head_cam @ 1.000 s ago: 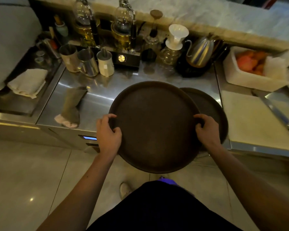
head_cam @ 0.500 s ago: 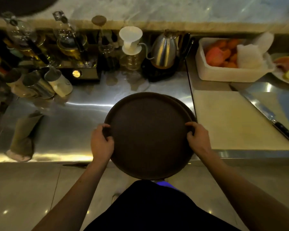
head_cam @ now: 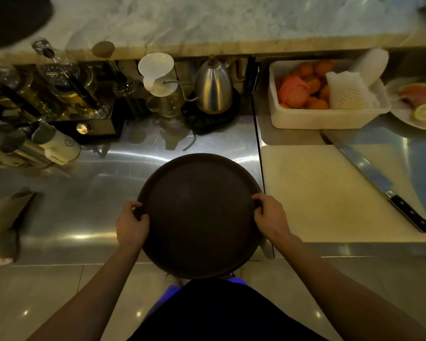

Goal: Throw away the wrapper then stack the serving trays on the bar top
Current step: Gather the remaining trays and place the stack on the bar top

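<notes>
The left hand (head_cam: 132, 226) and the right hand (head_cam: 271, 217) are clamped on opposite edges of a round, dark brown serving tray (head_cam: 199, 215) at the lower centre of the frame. On each side the thumb lies over the raised rim and the fingers curl beneath it. Both forearms are bare and reach up from the bottom corners, converging toward the tray. The tray has a matte, finely grained face and a low lip; its near edge overhangs the front of the tabletop (head_cam: 89, 193), above the pale floor tiles. Whether a second tray lies directly under it cannot be told.

The tabletop is brushed steel, shiny with streaked reflections. Just right of the tray lies a white rectangular cutting board (head_cam: 330, 193), with a long black-handled knife (head_cam: 376, 178) resting diagonally across its right side. Above centre stands a polished metal gooseneck kettle (head_cam: 213, 87) beside a white cone dripper (head_cam: 158, 72). At the upper right a white plastic bin (head_cam: 325, 116) holds orange fruit. A marble bar top (head_cam: 219, 23) spans the top of the frame.
</notes>
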`<state>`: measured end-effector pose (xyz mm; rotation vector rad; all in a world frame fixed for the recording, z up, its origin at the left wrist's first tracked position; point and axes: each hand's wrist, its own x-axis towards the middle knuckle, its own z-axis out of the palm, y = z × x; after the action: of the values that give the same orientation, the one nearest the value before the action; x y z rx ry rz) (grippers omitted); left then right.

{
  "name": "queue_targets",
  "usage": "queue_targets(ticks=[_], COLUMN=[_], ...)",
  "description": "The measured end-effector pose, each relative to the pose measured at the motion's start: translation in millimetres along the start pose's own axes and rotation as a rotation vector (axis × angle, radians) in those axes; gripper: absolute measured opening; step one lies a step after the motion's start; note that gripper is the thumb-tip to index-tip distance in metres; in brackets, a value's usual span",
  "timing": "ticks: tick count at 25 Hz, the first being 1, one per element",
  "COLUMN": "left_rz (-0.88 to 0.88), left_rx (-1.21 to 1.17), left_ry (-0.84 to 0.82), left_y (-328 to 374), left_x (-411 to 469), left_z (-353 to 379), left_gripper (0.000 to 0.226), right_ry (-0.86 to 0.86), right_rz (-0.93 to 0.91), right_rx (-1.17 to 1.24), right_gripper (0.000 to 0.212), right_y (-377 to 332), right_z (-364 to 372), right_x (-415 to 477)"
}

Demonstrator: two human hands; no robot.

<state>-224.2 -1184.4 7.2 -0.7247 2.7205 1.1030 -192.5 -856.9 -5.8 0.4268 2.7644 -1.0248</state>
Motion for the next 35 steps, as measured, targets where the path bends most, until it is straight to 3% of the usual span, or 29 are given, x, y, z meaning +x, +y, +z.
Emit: queue_targets(ticks=[8, 13, 16, 23, 28, 35], left_rz=[0.04, 0.103, 0.112, 0.123, 0.153, 0.152], left_rx=[0.055, 0.059, 0.074, 0.123, 0.164, 0.22], left_ry=[-0.082, -0.161, -0.192, -0.199, -0.202, -0.241], left_y=[-0.9, -6.3, -11.7, -25.2, -27.8, -31.4], left_x=[5.3, 3.4, 4.1, 11.8, 11.1, 14.8], left_z=[3.0, 2.9, 4.7, 3.7, 2.9, 2.0], left_gripper=[0.042, 0.058, 0.05, 0.042, 0.047, 0.055], right_ry=[0.032, 0.029, 0.013, 0.009, -0.073, -0.066], right_rz=[0.018, 0.054, 0.068, 0.113, 0.125, 0.176], right_rx=[-0.089, -0.187, -0.231, -0.226, -0.225, -0.119], right_gripper=[0.038, 0.043, 0.045, 0.057, 0.072, 0.075], right_y=[-2.5, -7.5, -11.8, -10.7, -1.7, 0.4], right_z=[11.9, 17.5, 23.4, 28.5, 31.8, 36.2], right_x=[-3.4, -7.0, -12.2, -13.1, -14.9, -15.4])
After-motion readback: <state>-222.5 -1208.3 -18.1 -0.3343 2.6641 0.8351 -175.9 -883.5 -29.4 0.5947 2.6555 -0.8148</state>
